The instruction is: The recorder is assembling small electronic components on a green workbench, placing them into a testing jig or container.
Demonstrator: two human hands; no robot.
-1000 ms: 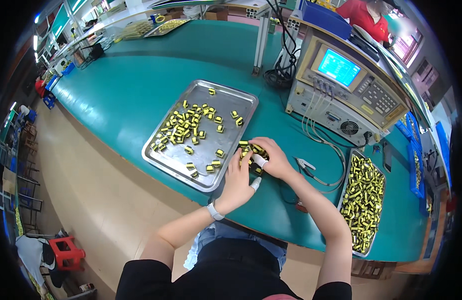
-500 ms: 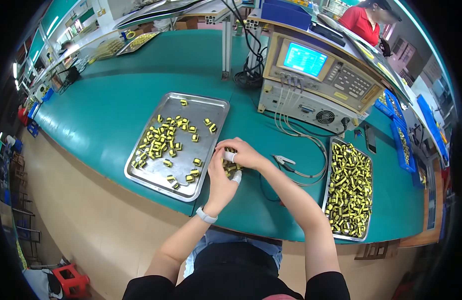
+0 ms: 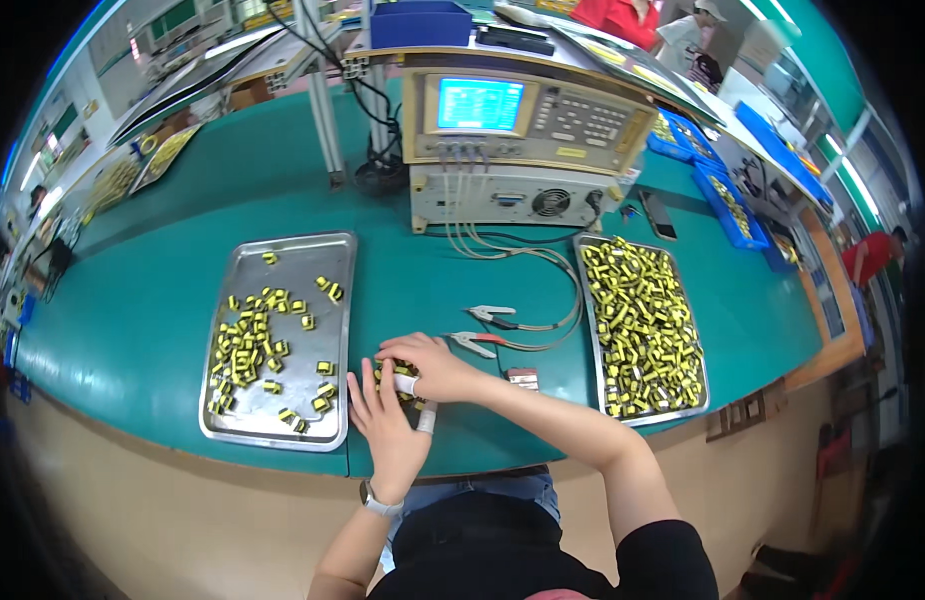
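While both hands crowd over a small cluster of yellow parts on the green bench, the head view gives the whole layout. Landmark: the left steel tray. Just right of that tray's near corner, the left hand lies palm down, fingers spread loosely around the cluster, cupping rather than pinching. The right hand reaches across from the right, its fingers curled down onto the top of the same parts; white cot on a fingertip. Whether either hand truly clamps a piece, cannot tell, the fingers hide it. Further right of the tray lie two clip probes on leads, running back to the beige test meter behind. Far right of the tray, a second tray sits heaped with yellow parts.

Judgement: sorting goes best if the left hand corrals the pile while the right singles out one piece, keeping strays off the tray rim and away from the probe leads.
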